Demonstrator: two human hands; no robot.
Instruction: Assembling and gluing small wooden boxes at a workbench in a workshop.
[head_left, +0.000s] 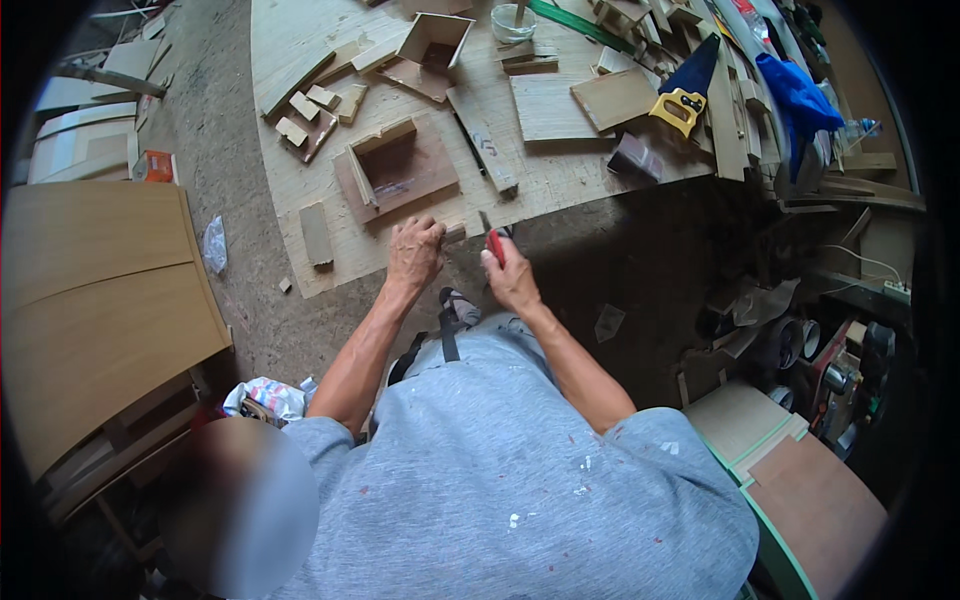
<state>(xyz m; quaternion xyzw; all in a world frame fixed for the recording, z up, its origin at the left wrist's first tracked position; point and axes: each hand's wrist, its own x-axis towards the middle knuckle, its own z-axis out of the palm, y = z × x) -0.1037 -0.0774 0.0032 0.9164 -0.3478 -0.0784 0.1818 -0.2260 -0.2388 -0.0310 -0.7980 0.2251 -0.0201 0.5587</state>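
Observation:
My right hand [514, 282] is closed round a red-handled knife [495, 243], its dark blade pointing up and away from me. My left hand [415, 255] is closed at the near edge of the plywood table [350, 262], gripping a small wood strip [455, 233] that sticks out to its right. The knife's blade is apart from the strip, a little to its right. Just beyond my left hand lies a brown board [432, 165] with thin strips standing on it as a partial frame. A short flat wood block [316, 235] rests to the left.
Farther back are an open wooden box [437, 45], a glass jar [513, 22], a long wood bar [482, 140] and a yellow-handled saw [685, 98]. A blue bag [795, 100] hangs at the right. A large curved wooden panel [110, 290] stands on the left.

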